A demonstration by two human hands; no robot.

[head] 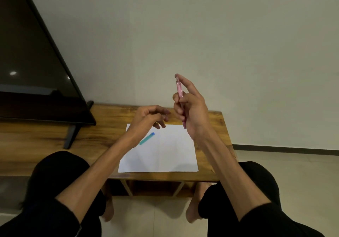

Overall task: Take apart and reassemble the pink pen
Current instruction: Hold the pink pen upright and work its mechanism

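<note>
a: where's the pink pen (180, 97) right now?

b: up in the air, in the right hand (190, 108), standing nearly upright above the far edge of the paper (165, 156). the fingers are curled around the lower half of the barrel, with the forefinger stretched up along it toward the top end.

a: and the left hand (146, 119)?

b: loosely curled, hovering over the far left corner of the sheet, a little apart from the pen. i can't tell if it's pinching some small piece or holds nothing; the fingertips are too blurred.

a: does the pen look whole?

b: it looks to be in one piece, but the joints are too small to judge.

a: so what could go wrong?

b: it's held high over the wooden table (55, 135). if a spring or the tip comes loose up there, it could bounce off the paper and roll over the edge to the floor. a one-handed grip could also let the barrel slip when twisting starts.

a: that teal pen (146, 138) under the left wrist?

b: lying on the paper. a wrist could knock it, and loose parts might get muddled with it.
</note>
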